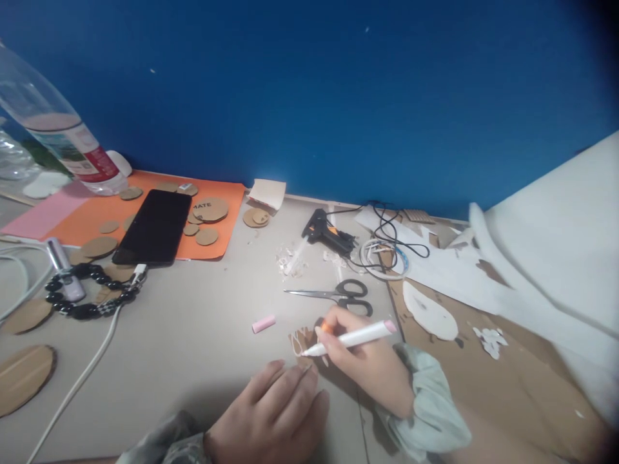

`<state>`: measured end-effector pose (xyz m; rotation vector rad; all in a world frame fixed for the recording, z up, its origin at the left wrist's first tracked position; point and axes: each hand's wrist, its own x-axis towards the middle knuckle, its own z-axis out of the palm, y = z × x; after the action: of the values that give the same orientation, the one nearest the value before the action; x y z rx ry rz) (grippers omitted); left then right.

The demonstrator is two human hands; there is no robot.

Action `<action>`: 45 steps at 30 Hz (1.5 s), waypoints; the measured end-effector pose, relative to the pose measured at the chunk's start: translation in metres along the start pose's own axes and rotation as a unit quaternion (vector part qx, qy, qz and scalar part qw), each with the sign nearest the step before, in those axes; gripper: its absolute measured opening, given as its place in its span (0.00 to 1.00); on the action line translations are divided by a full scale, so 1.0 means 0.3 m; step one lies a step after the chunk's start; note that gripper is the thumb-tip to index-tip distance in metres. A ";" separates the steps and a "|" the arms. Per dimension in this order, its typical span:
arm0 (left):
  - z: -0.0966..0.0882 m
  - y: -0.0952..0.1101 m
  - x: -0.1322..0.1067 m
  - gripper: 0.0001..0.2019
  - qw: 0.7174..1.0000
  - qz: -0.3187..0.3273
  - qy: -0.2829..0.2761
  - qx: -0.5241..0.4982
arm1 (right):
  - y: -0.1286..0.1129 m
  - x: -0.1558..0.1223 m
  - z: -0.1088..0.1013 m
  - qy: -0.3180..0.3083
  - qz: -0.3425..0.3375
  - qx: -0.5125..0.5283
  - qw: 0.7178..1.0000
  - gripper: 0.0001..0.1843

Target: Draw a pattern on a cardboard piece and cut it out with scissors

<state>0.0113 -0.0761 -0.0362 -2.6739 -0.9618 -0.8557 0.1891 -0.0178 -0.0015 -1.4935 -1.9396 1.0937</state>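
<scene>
My right hand (pixel 362 361) grips a white marker with a pink end (pixel 360 336), its tip pointing down and left. That tip meets a small brown cardboard piece (pixel 302 340) that bears white looped lines. A small orange thing (pixel 327 327) shows by my right fingers; its kind is unclear. My left hand (pixel 275 409), fingers curled, holds the lower edge of the cardboard piece, and much of the piece is hidden by both hands. A pink marker cap (pixel 264 324) lies on the table to the left. Scissors (pixel 338 294) with black handles lie just beyond my right hand.
Behind the scissors lies a black glue gun (pixel 329 233) with a looped cord. A phone (pixel 155 227) and cardboard discs (pixel 210 209) rest on orange paper (pixel 232 193). At far left a bottle (pixel 72 138) stands near a white cable (pixel 91 367). Paper scraps (pixel 491 341) lie right.
</scene>
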 end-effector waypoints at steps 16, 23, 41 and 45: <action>-0.001 0.001 -0.005 0.15 1.000 0.000 -0.009 0.001 | -0.011 0.000 -0.002 0.010 0.006 0.006 1.000 0.14; -0.001 0.000 -0.010 0.14 1.000 0.002 -0.003 0.002 | -0.005 0.000 0.002 0.002 0.023 0.028 0.999 0.15; 0.000 0.004 -0.006 0.13 1.000 0.000 -0.001 0.001 | -0.001 0.003 -0.003 -0.007 0.019 0.025 0.999 0.15; -0.001 0.003 -0.006 0.12 1.000 -0.001 -0.001 -0.005 | -0.007 0.000 -0.004 -0.017 0.030 0.040 0.999 0.14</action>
<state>0.0106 -0.0778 -0.0370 -2.6822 -0.9646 -0.8599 0.1889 -0.0175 0.0008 -1.5082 -1.8601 1.2155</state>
